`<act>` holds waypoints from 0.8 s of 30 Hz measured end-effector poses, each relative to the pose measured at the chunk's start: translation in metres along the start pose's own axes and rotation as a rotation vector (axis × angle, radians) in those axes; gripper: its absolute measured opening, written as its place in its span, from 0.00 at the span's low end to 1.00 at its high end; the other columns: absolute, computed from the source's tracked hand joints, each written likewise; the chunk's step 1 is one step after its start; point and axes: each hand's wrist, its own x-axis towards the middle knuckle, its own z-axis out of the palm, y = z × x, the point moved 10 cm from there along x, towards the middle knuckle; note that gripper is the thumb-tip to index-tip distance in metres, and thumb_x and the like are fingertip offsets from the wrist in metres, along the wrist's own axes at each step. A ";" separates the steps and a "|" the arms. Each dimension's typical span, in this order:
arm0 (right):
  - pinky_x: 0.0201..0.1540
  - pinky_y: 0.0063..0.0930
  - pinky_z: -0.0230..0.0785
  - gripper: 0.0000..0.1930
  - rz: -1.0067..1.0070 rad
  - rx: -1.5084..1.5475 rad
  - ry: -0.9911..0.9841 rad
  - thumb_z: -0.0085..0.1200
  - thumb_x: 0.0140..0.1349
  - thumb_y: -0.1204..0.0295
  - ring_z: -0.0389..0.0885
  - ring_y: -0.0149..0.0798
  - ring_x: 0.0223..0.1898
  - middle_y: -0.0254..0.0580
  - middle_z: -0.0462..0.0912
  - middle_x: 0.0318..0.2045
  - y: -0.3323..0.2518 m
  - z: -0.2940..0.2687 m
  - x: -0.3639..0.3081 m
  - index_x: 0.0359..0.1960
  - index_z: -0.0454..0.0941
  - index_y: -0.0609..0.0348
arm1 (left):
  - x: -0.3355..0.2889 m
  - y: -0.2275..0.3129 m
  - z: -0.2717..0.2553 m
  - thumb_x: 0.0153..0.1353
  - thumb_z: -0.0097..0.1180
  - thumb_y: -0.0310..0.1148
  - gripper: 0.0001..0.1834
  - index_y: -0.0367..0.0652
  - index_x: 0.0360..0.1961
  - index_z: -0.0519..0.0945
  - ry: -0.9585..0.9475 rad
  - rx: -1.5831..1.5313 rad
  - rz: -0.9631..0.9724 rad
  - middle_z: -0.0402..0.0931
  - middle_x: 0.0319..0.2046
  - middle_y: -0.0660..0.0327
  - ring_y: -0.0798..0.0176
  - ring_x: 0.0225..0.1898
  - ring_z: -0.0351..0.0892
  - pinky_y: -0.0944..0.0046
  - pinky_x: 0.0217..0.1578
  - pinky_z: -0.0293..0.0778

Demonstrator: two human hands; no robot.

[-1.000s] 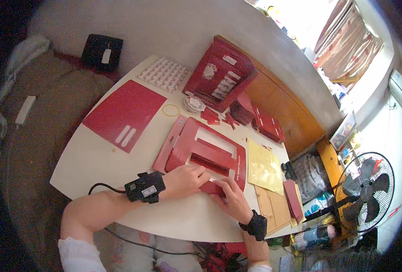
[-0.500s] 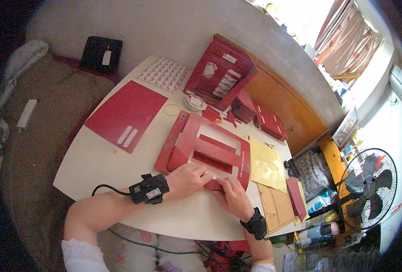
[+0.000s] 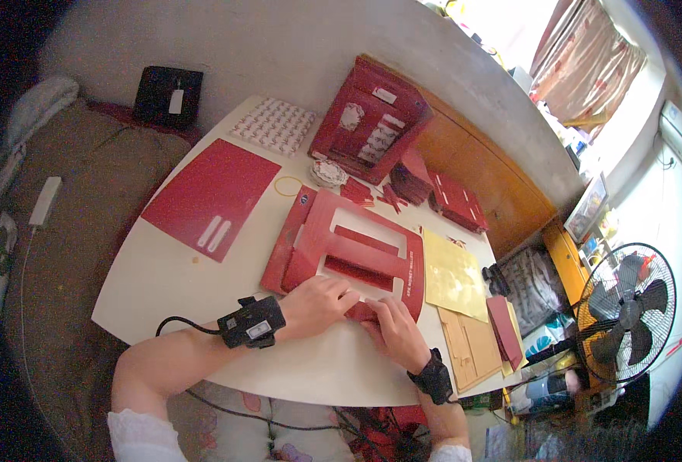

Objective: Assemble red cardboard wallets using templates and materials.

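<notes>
A red cardboard package [image 3: 298,266] with cut-out windows lies on the white table before me. Over its near edge are both hands, close together. My left hand [image 3: 319,306] has its fingers bent and pressed on that edge. My right hand [image 3: 396,331], a little to the right, pinches the same edge with thumb and fingers. Between the fingertips a small red flap shows in part; the fingers cover the rest. Each wrist carries a black strapped device, the larger one [image 3: 252,322] on the left.
To the left lies a flat red card sheet [image 3: 202,192]. Behind are a sticker sheet [image 3: 272,127], an upright red box [image 3: 364,115], a yellow rubber band [image 3: 289,186] and stacked red cards [image 3: 458,202]. At right are yellow paper [image 3: 452,273], brown cardboard [image 3: 468,350] and a fan [image 3: 630,312].
My view has shifted slightly. Both hands stay at the package's near edge, with only slight finger movement, and the package lies in the same place.
</notes>
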 end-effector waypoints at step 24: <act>0.53 0.44 0.66 0.21 0.075 0.160 -0.002 0.58 0.56 0.76 0.72 0.58 0.48 0.55 0.73 0.44 0.004 -0.002 0.006 0.52 0.68 0.63 | -0.001 -0.003 0.007 0.51 0.60 0.32 0.16 0.36 0.39 0.71 -0.051 -0.016 -0.048 0.75 0.37 0.49 0.45 0.44 0.77 0.51 0.46 0.72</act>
